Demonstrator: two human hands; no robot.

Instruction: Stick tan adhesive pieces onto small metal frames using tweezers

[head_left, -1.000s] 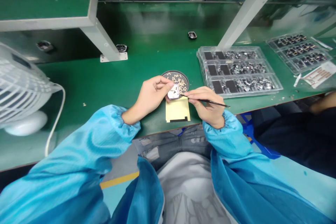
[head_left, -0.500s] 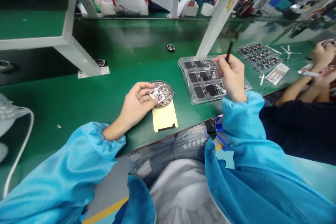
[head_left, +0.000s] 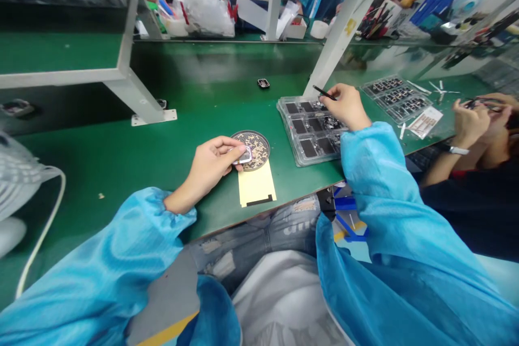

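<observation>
My left hand (head_left: 206,167) pinches a small square watch case (head_left: 245,155) with a pale rim between thumb and fingers. It holds the case over the near left part of a round grey dish (head_left: 268,147) full of small tan bits. A yellow paper pad (head_left: 256,184) with a black strip lies partly under the dish. In my right hand (head_left: 346,105) is a thin black stick-like tool (head_left: 324,93), its exact kind unclear. That hand is over the back right of a clear plastic tray (head_left: 285,130) of dark square parts, hiding some compartments; contact cannot be made out.
Another small watch (head_left: 263,83) lies behind the dish. A metal post (head_left: 330,59) rises behind the tray, and a shelf leg (head_left: 141,102) stands left. A second parts tray (head_left: 395,98) lies right, near a co-worker's hands (head_left: 472,121). A white cable (head_left: 44,238) runs at far left.
My right hand has lowered slightly left over the tray, and the black tool now leans left instead of upright. The watch case has tilted in my left hand, thumb now across it.
</observation>
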